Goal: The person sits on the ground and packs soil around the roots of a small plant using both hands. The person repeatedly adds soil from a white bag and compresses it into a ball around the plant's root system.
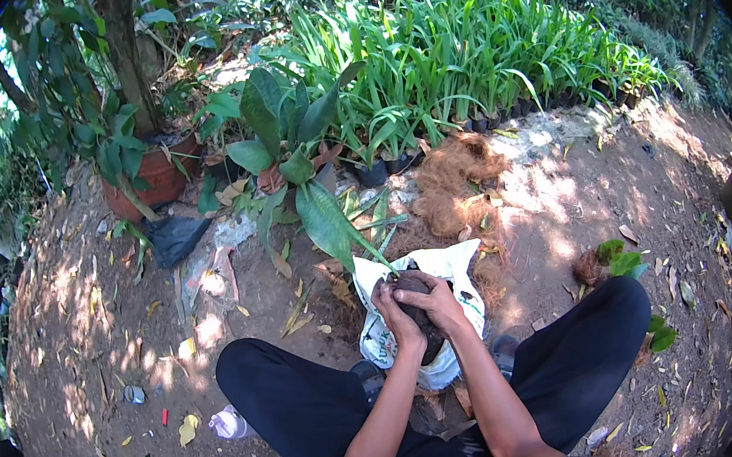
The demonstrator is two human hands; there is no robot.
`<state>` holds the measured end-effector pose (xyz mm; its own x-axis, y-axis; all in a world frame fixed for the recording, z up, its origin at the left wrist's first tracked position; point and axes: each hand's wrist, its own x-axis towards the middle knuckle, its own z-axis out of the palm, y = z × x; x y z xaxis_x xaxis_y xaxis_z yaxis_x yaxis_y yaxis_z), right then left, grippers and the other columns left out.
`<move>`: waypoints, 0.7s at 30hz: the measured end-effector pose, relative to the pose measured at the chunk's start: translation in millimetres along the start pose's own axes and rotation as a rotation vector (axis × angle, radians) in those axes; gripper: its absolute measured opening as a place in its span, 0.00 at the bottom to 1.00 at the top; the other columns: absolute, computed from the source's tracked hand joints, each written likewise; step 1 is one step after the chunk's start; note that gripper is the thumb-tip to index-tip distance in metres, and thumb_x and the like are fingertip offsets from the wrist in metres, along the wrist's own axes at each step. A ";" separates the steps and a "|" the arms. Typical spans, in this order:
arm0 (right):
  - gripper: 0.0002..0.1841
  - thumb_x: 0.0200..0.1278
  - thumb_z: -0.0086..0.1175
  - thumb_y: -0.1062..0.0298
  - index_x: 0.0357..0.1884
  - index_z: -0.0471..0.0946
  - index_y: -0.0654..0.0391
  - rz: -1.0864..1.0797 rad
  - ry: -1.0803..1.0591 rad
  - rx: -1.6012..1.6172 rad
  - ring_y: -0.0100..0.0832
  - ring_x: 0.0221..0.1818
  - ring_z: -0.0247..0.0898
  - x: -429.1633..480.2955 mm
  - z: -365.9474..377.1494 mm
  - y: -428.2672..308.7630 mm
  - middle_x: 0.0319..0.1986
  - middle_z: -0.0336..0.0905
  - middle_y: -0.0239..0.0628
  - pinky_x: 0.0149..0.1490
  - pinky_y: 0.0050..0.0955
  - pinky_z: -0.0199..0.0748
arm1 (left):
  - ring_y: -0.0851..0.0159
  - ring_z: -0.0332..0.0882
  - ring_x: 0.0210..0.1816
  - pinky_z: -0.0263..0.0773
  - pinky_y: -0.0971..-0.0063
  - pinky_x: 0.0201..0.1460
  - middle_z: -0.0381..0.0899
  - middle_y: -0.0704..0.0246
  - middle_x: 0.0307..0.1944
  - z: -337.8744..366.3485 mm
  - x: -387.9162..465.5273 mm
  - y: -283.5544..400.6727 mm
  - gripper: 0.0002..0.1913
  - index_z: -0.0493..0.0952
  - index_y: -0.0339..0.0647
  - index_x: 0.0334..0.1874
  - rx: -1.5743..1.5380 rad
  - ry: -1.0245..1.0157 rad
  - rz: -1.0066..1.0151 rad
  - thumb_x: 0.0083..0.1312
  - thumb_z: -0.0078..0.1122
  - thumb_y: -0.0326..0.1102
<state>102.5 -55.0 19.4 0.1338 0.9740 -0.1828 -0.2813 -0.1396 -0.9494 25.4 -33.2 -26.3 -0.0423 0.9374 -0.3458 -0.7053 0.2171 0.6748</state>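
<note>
My left hand and my right hand are cupped around a dark ball of soil, thumbs lying over its near side. From the top of the ball rises a stem with a long green leaf, leaning away to the left. Below both hands stands a white woven sack with its mouth rolled wide and printing on its side. Dark soil shows inside it, partly hidden by my wrists. The sack sits on the ground between my feet.
Brown coconut fibre lies beyond the sack. Behind are a broad-leaved potted plant, rows of strappy seedlings and a terracotta-coloured pot. A pale bottle lies by my left knee. Fibre-wrapped cuttings lie beyond my right knee.
</note>
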 end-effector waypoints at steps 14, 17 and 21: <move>0.16 0.53 0.60 0.69 0.44 0.78 0.66 -0.108 0.246 0.342 0.29 0.37 0.76 3.1 16.9 19.3 0.36 0.80 0.36 0.46 0.26 0.75 | 0.48 0.69 0.62 0.64 0.55 0.66 0.69 0.53 0.62 10.4 4.4 11.5 0.32 0.63 0.37 0.59 -0.113 -0.115 0.151 0.71 0.37 0.63; 0.15 0.54 0.59 0.70 0.44 0.78 0.65 -0.185 0.293 0.364 0.29 0.37 0.76 4.6 14.6 14.0 0.36 0.80 0.36 0.47 0.27 0.75 | 0.47 0.68 0.63 0.63 0.54 0.67 0.68 0.51 0.62 8.5 6.7 13.3 0.37 0.65 0.38 0.58 -0.323 -0.224 0.114 0.68 0.36 0.69; 0.18 0.54 0.62 0.71 0.47 0.75 0.67 -0.225 0.278 0.545 0.31 0.41 0.78 6.0 11.0 8.0 0.40 0.81 0.40 0.51 0.30 0.75 | 0.47 0.69 0.61 0.63 0.53 0.68 0.69 0.49 0.62 9.1 -6.4 12.1 0.42 0.67 0.36 0.56 -0.451 -0.141 -0.043 0.63 0.38 0.74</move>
<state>90.6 -48.2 13.5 0.4662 0.8760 -0.1233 -0.6494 0.2442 -0.7202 23.6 -34.1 -9.9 0.0679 0.9647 -0.2543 -0.9427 0.1454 0.3002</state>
